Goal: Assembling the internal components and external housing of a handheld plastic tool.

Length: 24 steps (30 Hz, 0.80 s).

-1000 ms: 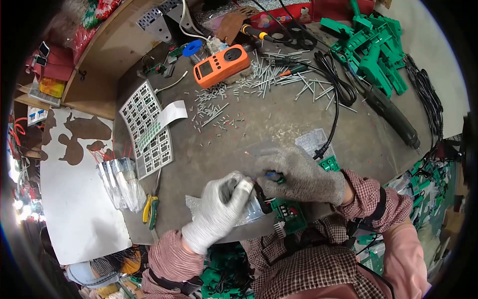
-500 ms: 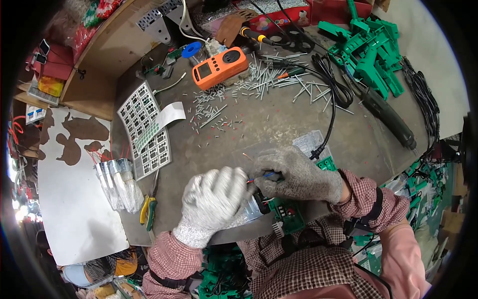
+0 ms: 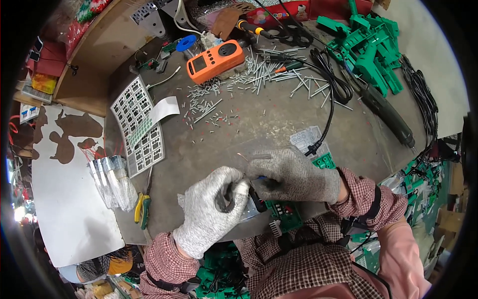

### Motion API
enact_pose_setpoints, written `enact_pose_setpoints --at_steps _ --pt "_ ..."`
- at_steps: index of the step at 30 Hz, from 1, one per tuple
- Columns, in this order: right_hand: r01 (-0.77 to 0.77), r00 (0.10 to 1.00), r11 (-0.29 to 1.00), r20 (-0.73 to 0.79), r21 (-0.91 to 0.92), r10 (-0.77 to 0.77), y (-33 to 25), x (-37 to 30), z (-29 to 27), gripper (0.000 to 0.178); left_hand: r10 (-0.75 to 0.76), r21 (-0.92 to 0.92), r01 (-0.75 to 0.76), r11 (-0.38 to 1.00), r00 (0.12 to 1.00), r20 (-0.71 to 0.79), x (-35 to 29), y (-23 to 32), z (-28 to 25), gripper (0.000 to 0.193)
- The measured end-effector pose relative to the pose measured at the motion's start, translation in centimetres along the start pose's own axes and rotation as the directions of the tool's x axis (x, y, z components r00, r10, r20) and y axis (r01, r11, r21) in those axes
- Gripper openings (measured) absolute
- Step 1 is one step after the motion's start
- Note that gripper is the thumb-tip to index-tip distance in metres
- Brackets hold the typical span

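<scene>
My left hand (image 3: pixel 214 209), in a pale knitted glove, curls thumb against fingers in a pinch; what lies between the tips is hidden. Close beside it, my right hand (image 3: pixel 296 174), in a greyer glove, is closed around thin wire, a bit of blue insulation (image 3: pixel 262 178) showing at its fingers. A thin copper-coloured wire end (image 3: pixel 241 155) sticks out past the right fingertips. Below the hands, at the table's near edge, lies a green housing with a circuit board (image 3: pixel 286 215). A dark and clear part (image 3: pixel 255 207) beside it is mostly covered by the hands.
An orange meter (image 3: pixel 215 62) stands at the back, near scattered screws (image 3: pixel 259 74). Left are a sheet of small parts (image 3: pixel 139 127), pliers (image 3: pixel 143 209) and silvery wrapped pieces (image 3: pixel 113 184). Right are a black cable (image 3: pixel 331 79), a dark cylindrical tool (image 3: pixel 386 114) and piled green housings (image 3: pixel 368 52).
My left hand has turned and its fingers have curled into a pinch beside the right hand. The red and blue wire between the hands is now mostly hidden. The view has shifted slightly.
</scene>
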State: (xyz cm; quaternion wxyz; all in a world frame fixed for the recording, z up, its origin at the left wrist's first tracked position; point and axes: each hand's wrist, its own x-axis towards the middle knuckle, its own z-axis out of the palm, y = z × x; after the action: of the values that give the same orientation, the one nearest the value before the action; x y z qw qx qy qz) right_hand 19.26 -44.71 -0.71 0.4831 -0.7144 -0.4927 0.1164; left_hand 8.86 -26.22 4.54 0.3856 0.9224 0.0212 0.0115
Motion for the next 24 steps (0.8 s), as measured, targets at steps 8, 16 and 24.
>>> enact_pose_setpoints --at_steps 8,16,24 --pt "0.023 0.999 0.999 -0.025 0.032 -0.023 -0.1 -0.1 -0.1 0.013 -0.115 0.123 0.115 0.986 0.993 -0.008 0.7 -3.2 -0.8 0.021" --pt "-0.012 0.999 0.998 0.030 0.067 0.010 -0.2 0.0 -0.3 0.014 0.445 0.737 -0.474 0.482 0.857 0.260 -0.8 -0.4 -0.6 0.029" --pt "0.008 1.000 0.998 -0.011 0.058 -0.007 0.0 0.1 -0.1 0.014 -0.074 0.117 0.044 0.992 0.962 0.263 1.0 -0.5 -1.6 0.032"
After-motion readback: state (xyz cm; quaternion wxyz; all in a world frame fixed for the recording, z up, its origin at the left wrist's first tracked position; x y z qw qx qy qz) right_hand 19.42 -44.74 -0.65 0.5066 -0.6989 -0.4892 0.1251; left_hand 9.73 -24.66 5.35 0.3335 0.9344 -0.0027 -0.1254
